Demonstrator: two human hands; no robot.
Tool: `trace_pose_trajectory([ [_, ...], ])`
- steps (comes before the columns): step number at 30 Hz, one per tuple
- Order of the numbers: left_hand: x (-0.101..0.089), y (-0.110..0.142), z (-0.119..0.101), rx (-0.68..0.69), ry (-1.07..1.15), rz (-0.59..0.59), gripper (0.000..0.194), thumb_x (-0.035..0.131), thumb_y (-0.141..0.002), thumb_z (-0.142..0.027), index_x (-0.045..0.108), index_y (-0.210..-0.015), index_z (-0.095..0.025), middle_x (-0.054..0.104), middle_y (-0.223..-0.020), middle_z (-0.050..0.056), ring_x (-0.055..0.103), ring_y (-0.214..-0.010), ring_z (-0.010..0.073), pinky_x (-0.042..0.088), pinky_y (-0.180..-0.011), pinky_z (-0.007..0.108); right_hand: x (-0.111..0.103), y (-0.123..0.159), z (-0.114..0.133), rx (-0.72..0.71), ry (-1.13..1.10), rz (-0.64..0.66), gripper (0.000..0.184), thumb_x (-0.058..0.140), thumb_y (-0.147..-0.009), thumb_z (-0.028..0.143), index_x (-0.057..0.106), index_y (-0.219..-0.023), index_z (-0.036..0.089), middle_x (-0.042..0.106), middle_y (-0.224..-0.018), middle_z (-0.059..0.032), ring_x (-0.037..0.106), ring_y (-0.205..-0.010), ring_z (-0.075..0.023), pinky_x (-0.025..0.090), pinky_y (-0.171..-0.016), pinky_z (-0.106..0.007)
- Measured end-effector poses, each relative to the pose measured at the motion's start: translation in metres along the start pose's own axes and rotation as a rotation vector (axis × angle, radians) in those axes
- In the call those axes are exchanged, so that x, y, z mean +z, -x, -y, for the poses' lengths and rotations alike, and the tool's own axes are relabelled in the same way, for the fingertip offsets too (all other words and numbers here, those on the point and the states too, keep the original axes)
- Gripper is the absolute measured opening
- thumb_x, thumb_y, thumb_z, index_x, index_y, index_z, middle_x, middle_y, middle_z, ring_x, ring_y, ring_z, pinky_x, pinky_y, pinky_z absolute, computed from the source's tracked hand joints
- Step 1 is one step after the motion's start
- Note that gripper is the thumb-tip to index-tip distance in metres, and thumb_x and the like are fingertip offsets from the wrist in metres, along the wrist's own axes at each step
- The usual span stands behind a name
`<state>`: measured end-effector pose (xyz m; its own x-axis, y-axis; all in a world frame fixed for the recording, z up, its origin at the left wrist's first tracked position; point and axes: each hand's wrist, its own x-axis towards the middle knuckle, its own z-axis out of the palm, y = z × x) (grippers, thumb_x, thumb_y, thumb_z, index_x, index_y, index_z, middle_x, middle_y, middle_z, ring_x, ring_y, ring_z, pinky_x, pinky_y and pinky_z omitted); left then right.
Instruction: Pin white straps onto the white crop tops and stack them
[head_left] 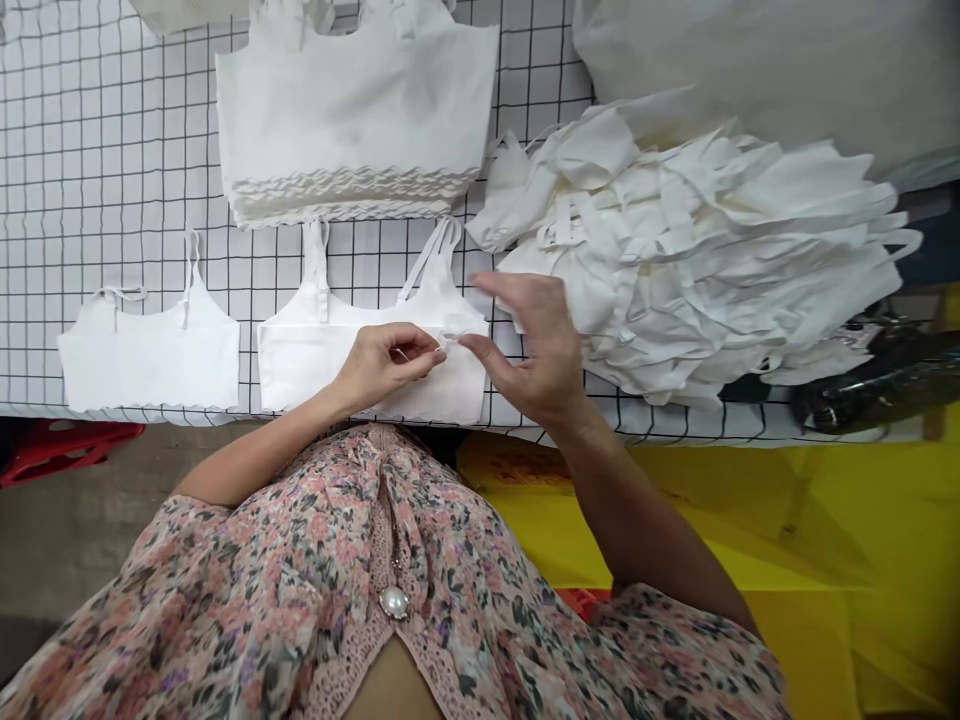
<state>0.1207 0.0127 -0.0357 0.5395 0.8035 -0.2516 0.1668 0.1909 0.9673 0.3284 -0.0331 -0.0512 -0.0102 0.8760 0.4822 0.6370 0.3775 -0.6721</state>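
A white camisole-style bra top [300, 365] lies flat at the table's front edge, straps pointing away from me. Over its right half, my left hand [386, 365] pinches a small white piece [451, 338] between thumb and fingertips; its exact kind is too small to tell. My right hand [536, 350] is just to the right, fingers stretched out and apart from the thumb. The right thumb tip is close to the small piece; whether it touches I cannot tell. Another white bra top [150, 360] lies flat to the left.
Behind the middle top sits a neat stack of white tops [360, 110]. A loose heap of white tops [697, 240] covers the right side, beside a large white bag [787, 70]. A dark shiny object [877, 385] lies at the right edge. The table has a checked cloth [135, 130].
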Motion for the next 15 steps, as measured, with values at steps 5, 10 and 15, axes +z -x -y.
trace_pose_trajectory([
  [5,-0.005,0.003,0.001,0.286,-0.372,0.001,0.015,0.066,-0.094,-0.026,0.071,-0.082,-0.02,0.07,-0.077,0.002,0.06,-0.068,0.0117,0.05,-0.069,0.027,-0.001,-0.004,0.0,-0.07,-0.041,0.325,0.019,0.064,-0.105,0.033,0.08,-0.114,0.03,0.078,-0.09,-0.0044,0.068,-0.108,-0.0276,0.047,-0.1,-0.051],
  [10,-0.011,0.0,0.006,0.341,-0.481,-0.016,0.013,0.064,-0.1,-0.027,0.069,-0.09,-0.021,0.071,-0.085,0.004,0.064,-0.075,0.0142,0.053,-0.074,0.029,-0.001,-0.009,0.0,-0.035,-0.029,0.291,0.017,0.066,-0.103,0.033,0.075,-0.09,0.026,0.072,-0.08,-0.0044,0.064,-0.093,-0.0249,0.051,-0.089,-0.045],
  [15,-0.024,-0.009,0.025,0.344,-0.868,-0.153,0.018,0.078,-0.094,-0.026,0.07,-0.109,-0.02,0.073,-0.112,0.01,0.064,-0.11,0.0272,0.049,-0.097,0.042,-0.005,-0.016,-0.004,0.076,-0.033,0.214,0.019,0.064,-0.102,0.032,0.07,-0.086,0.024,0.073,-0.082,-0.0048,0.067,-0.087,-0.0229,0.055,-0.085,-0.043],
])
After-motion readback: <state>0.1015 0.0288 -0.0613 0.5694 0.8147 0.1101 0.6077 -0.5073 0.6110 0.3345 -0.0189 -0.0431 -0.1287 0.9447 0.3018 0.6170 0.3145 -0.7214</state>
